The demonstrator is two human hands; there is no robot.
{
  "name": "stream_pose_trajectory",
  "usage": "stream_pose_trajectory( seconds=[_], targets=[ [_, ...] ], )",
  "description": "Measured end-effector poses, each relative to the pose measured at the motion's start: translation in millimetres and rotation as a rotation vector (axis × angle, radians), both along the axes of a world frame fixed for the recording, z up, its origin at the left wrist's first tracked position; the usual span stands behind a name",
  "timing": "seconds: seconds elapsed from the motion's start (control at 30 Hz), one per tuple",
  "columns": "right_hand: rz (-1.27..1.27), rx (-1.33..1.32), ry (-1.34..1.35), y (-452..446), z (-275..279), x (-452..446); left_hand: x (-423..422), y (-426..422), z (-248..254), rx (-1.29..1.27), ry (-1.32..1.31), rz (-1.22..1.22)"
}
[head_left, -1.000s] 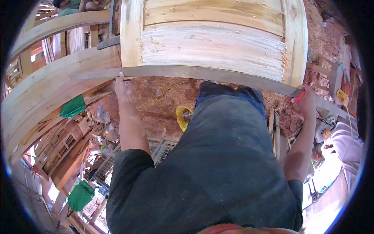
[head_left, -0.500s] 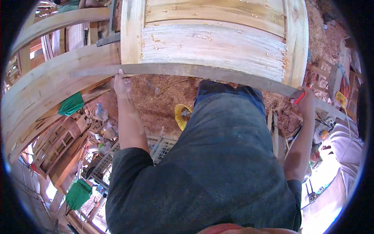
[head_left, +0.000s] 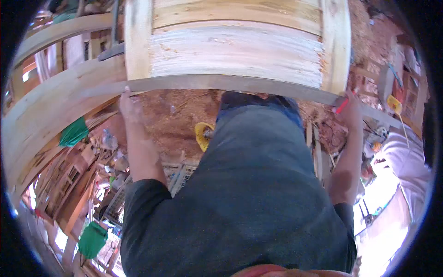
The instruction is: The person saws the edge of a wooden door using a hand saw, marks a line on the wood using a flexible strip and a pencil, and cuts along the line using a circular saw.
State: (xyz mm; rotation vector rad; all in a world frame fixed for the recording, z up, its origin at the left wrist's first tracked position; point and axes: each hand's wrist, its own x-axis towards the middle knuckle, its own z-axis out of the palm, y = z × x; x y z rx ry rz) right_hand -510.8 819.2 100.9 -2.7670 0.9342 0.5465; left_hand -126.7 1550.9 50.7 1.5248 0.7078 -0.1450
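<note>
A long, flat grey-brown strip (head_left: pixel 221 82) lies across the near end of a wooden panel (head_left: pixel 230 48), which has a framed edge on each side. My left hand (head_left: pixel 130 105) grips the strip near its left part, the thumb on its upper face and the other fingers hidden below. At the other side, my right hand (head_left: pixel 352 107) is closed on the strip's right end. A slim red pencil (head_left: pixel 342 106) also sticks out of that hand. Both arms reach forward from my body.
A wide curved-looking plank (head_left: pixel 55 99) runs along the left. Wood shavings cover the floor (head_left: pixel 161 111), where a yellow hard-hat-like object (head_left: pixel 201 136) lies. Green cloth (head_left: pixel 74 133) hangs at the left. A person's pale clothing (head_left: pixel 404 157) shows at the right.
The view has shifted, so the panel, strip and both hands appear farther left. Both hands keep their hold on the strip, and the red pencil stays in my right hand.
</note>
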Motion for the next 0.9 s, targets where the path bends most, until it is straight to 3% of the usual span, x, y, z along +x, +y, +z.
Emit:
stream_pose_trajectory(
  seconds=[0.07,0.13,0.2,0.27,0.33,0.43,0.63,0.73,0.9],
  targets=[
    [0.081,-0.043,-0.079,5.4,5.9,-4.9,-1.1,-3.5,2.6,-0.007,0.03,0.035],
    [0.117,-0.097,-0.173,16.2,21.4,-5.5,-13.5,-28.6,11.9,0.276,-0.033,-0.095],
    [0.057,-0.113,-0.37,13.3,23.3,-11.8,-29.5,-80.5,45.7,0.752,-0.089,-0.391],
    [-0.169,0.083,-0.517,11.7,36.7,-15.2,-64.3,-161.5,81.6,1.156,-0.053,-0.672],
    [-0.56,0.503,-0.623,18.7,57.2,-6.5,-109.2,-206.0,68.3,1.447,-0.134,-0.987],
    [-0.54,0.642,-0.525,34.8,72.7,17.1,-152.1,-296.4,104.4,1.365,0.122,-1.248],
    [-0.308,0.651,-0.38,45.7,65.6,50.9,-147.9,-314.1,100.6,1.431,0.226,-1.378],
    [-0.327,0.668,-0.258,41.1,63.2,63.5,-142.8,-319.0,102.8,1.436,0.261,-1.421],
    [-0.395,0.754,-0.289,45.7,41.3,68.3,-140.2,-319.7,99.2,1.46,0.27,-1.434]
  ],
)
